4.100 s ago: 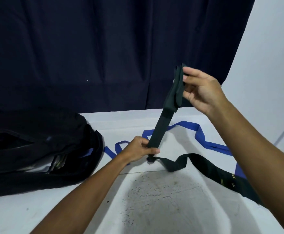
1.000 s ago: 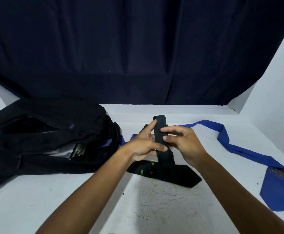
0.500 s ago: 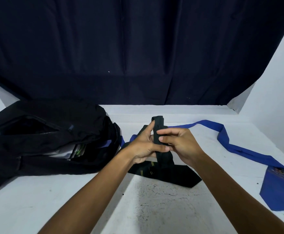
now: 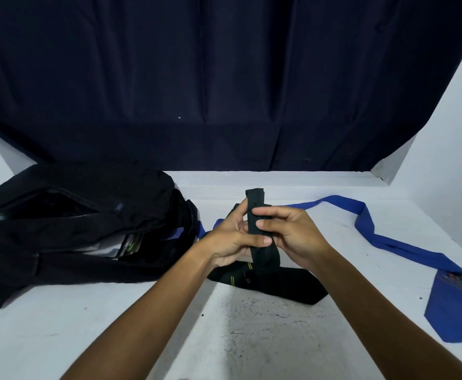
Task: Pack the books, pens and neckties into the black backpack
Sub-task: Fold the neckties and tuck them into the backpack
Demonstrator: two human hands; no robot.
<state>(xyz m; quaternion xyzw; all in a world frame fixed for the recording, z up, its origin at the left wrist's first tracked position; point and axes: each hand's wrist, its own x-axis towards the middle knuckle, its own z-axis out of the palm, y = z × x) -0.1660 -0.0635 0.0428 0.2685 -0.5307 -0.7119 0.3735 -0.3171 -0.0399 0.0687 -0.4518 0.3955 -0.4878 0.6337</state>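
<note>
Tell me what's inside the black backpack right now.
Through the open mouth of the black backpack, white page edges and a green-marked cover of books show, lying flat. Anything deeper, pens included, is hidden by the dark fabric.

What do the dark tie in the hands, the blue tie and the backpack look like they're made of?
Dark tie: soft woven cloth, matte; it folds limply where the left hand and right hand pinch it. Blue tie: smooth fabric, perhaps polyester or silk, with a slight sheen; it lies flat and kinked on the table. Backpack: dull black synthetic cloth, probably nylon, slumped and creased.
</note>
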